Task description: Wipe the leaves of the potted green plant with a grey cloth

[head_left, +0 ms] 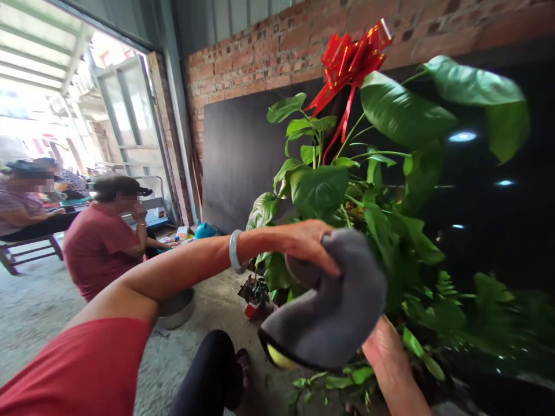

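My left hand [306, 242] reaches across the middle of the view and grips a grey cloth [333, 306] that has a yellow underside. The cloth hangs in front of a big leafy green plant [347, 190] topped with a red ribbon bow [353, 58]. My right hand [385, 355] comes up from below, just under the cloth's lower right edge and among the lower leaves; its fingers are hidden behind the cloth, so what it holds cannot be seen. A pale bangle [235, 250] sits on my left wrist.
A small potted plant [255, 294] and a metal bowl [177, 309] stand on the concrete floor. A person in a red shirt [97, 242] sits at left, others beyond by the open doorway [56, 115]. A dark board [240, 156] leans on the brick wall.
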